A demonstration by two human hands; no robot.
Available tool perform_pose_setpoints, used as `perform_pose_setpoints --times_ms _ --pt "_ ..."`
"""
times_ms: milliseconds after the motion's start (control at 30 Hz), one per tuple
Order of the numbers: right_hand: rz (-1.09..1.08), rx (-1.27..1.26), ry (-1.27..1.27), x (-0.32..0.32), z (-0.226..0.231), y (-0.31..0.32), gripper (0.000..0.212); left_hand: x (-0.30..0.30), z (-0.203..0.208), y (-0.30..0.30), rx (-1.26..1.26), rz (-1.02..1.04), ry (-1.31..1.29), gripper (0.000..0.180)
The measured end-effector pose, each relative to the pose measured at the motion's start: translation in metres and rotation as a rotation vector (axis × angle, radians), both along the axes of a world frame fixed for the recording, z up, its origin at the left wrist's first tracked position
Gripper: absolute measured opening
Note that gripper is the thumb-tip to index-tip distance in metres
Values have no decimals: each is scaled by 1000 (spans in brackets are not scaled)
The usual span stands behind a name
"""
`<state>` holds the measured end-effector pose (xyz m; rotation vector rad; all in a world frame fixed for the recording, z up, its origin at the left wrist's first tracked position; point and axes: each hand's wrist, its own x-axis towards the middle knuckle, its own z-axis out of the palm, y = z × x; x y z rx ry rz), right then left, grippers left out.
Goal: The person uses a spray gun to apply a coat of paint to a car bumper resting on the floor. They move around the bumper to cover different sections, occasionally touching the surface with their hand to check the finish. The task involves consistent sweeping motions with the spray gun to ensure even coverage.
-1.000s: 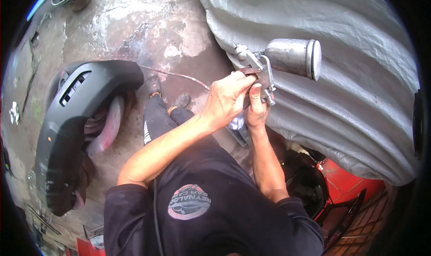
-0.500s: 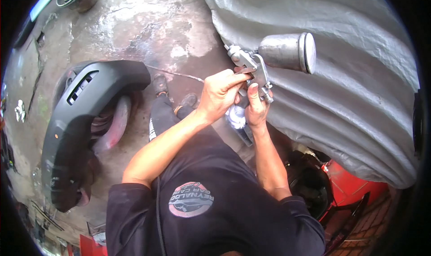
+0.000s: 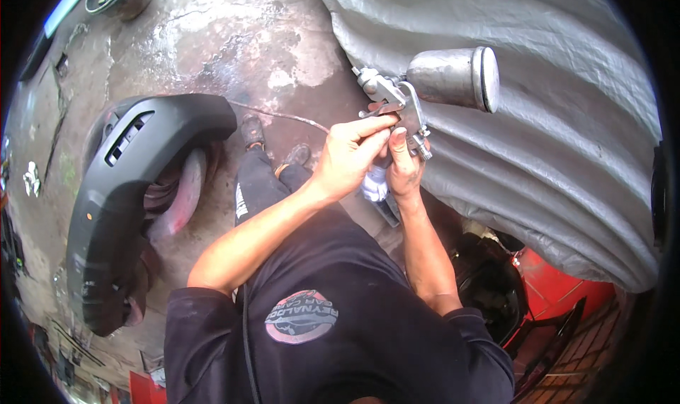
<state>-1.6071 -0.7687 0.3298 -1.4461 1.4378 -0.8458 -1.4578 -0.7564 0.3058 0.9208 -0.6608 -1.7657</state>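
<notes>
A silver spray gun (image 3: 411,109) with a metal paint cup (image 3: 453,78) on its right side is held up in front of me, its nozzle pointing to the far left. My right hand (image 3: 404,169) is closed around the handle, thumb up along its back. My left hand (image 3: 347,156) is closed too, thumb and forefinger pinching at the gun just below the trigger (image 3: 382,109). What exactly those fingertips grip is hidden. Beneath the hands shows a white, cloth-like piece (image 3: 375,184) around the lower end of the gun or its hose.
On the left a dark grey car bumper (image 3: 106,191) stands on the stained floor (image 3: 234,42). A silver cover sheet (image 3: 538,149) drapes over something large at the right. A hose (image 3: 280,115) runs across the floor by my shoes. Red and black parts (image 3: 552,283) lie at lower right.
My left fingers have shifted slightly down along the gun, away from the trigger, which shows more now. The gun and my right hand have barely moved.
</notes>
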Motion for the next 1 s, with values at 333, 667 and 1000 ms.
perform_pose_setpoints --times_ms 333,667,1000 --pt "-7 85 -59 -3 0 19 50 4 10 1 426 -73 638 23" --pt "-31 -83 53 8 -2 22 59 -14 24 2 426 153 461 25" --pt "-104 -14 -5 -1 -6 28 41 -11 26 15 181 103 153 29"
